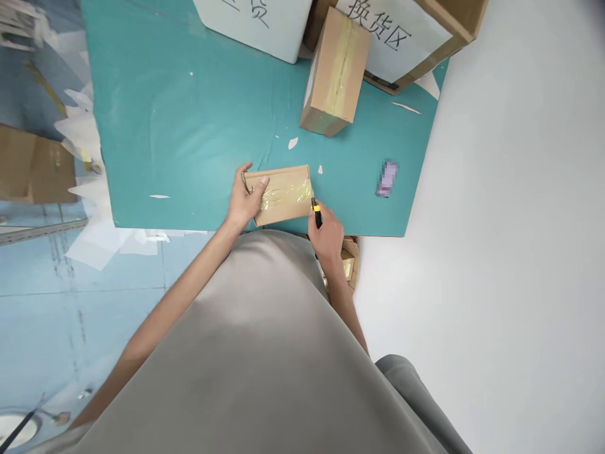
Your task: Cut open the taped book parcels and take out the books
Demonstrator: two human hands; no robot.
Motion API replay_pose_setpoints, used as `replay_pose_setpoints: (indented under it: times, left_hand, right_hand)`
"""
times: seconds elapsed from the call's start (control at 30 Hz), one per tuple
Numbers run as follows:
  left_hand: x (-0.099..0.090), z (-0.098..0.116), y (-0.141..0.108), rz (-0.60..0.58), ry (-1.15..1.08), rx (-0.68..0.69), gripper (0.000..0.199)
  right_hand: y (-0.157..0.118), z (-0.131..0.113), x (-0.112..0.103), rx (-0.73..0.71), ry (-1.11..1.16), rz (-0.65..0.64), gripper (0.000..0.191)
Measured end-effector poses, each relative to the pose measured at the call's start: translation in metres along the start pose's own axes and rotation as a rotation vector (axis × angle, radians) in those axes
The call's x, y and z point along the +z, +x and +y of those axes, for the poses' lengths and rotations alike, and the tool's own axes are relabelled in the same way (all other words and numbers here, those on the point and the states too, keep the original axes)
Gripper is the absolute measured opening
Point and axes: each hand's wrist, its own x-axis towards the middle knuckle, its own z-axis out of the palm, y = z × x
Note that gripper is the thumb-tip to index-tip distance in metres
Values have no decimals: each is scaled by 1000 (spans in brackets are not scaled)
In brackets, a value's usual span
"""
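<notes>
A small cardboard box (286,195) with shiny clear tape across its top lies near the front edge of the green table (198,126). My left hand (246,198) grips its left end, thumb on top. In my right hand (327,233) is a black and yellow cutter (317,214), its tip at the right edge of the box. The fingers of my right hand are wrapped round the cutter's handle.
A taped cardboard box (336,72) stands at the back, between a white container (258,25) and a larger labelled box (401,38). A blurred purple item (387,178) lies at the right. Paper scraps lie about the table and floor; an open carton sits below the front edge.
</notes>
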Motion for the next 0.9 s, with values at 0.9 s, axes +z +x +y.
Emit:
replay_pose_setpoints:
  times: [0.9]
  left_hand:
    - [-3, -4, 8, 11, 46, 20, 71]
  right_hand:
    - [36, 2, -27, -56, -168, -161, 57]
